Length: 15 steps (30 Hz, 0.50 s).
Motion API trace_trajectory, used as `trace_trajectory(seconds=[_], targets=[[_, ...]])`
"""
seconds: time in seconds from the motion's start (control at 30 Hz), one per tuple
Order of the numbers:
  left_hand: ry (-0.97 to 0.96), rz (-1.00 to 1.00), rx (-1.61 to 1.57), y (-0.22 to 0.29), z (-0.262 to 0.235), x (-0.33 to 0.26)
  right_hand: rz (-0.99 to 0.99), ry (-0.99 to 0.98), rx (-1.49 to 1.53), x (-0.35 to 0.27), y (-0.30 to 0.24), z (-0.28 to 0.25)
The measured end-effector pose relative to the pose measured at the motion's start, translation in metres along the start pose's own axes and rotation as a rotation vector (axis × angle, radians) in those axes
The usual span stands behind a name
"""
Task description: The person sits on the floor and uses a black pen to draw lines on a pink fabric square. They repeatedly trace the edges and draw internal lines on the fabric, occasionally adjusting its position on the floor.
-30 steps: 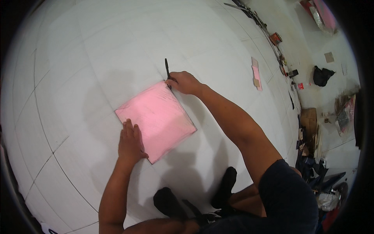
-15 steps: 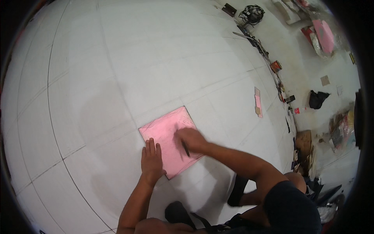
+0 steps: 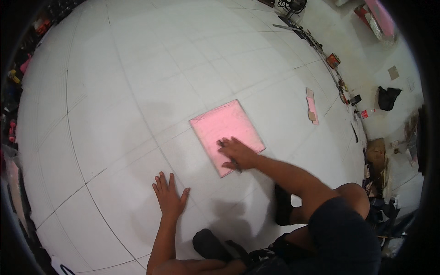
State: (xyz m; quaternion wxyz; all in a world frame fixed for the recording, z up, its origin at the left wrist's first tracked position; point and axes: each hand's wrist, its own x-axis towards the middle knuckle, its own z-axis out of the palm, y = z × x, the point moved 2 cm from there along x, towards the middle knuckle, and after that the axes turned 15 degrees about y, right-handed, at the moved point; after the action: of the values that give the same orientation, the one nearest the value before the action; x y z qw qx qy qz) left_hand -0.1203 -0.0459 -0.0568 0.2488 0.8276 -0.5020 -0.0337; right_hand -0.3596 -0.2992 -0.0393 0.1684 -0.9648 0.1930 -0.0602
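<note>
A pink rectangular sheet or board [image 3: 225, 120] with faint dark lines along its edges lies flat on the white tiled floor. My right hand [image 3: 241, 153] rests on its near part, fingers partly stretched over the surface. A dark, slim, pen-like tool [image 3: 236, 164] is tucked in that hand, its ends showing by the fingers and under the palm; its exact kind is hidden. Left of the sheet and apart from it, my left hand [image 3: 169, 198] lies palm down on the floor, fingers spread, holding nothing.
To the right lie narrow pink and brown offcuts [image 3: 311, 107]. Along the right wall are a red tin [image 3: 333, 60], a black bag [image 3: 388, 98], a cardboard box [image 3: 376, 153] and a metal strip. Assorted items line the far left rim. My dark-socked foot [image 3: 283, 206] is near the sheet.
My left hand has come off the pink sheet onto the floor to its left. The right hand has gone from a closed grip to lying flatter on the sheet, tool still in it.
</note>
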Motion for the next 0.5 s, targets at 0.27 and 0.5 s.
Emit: trace_trajectory(seconds=[0.27, 0.5], targets=[[-0.16, -0.008, -0.019, -0.002, -0.019, 0.029, 0.104, -0.548, -0.173, -0.051, 0.139, -0.125], [-0.503, 0.175, 0.279, 0.055, -0.081, 0.118, 0.076, -0.062, -0.01, -0.025, 0.18, -0.186]])
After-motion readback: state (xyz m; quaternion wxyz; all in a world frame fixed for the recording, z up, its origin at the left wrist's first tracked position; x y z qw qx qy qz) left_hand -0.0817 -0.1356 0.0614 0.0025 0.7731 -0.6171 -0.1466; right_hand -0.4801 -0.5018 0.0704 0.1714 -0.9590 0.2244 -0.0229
